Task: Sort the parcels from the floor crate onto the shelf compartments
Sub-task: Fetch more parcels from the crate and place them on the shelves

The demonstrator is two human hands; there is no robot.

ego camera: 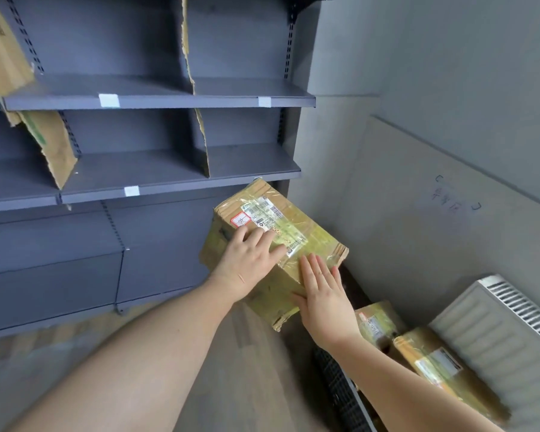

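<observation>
- The parcel (312, 232) was a brown cardboard box wrapped in shiny clear tape. It had a shipping label (273, 218) and a little red-bordered sticker (241, 219) on its top face.
- It was off the floor (247, 353) and tilted, squeezed between my two hands, just in front of the right end of the lower shelf board (181, 188). Its far corner sat right at that board's edge, but I couldn't tell if it touched.
- My left hand (250, 263) lay over the top near edge, with the fingers (262, 236) spread out flat across the label, not curled. The thumb was out of sight.
- My right hand (321, 294) was pressed flat against the near side face, fingers (312, 266) straight and together, so not gripping either.
- Below my right forearm was the black mesh crate (337, 381) on the floor. Two more taped parcels were in it, one smaller (376, 325) and one longer (440, 366).
- Right of those stood a white ribbed unit (493, 322) against the wall (418, 151).
- The grey shelf (156, 98) had torn cardboard dividers (201, 145) splitting it into compartments, plus white tags (109, 100) on the front edges.
- There was some faint handwriting (449, 198) on the wall, too blurry to read.
</observation>
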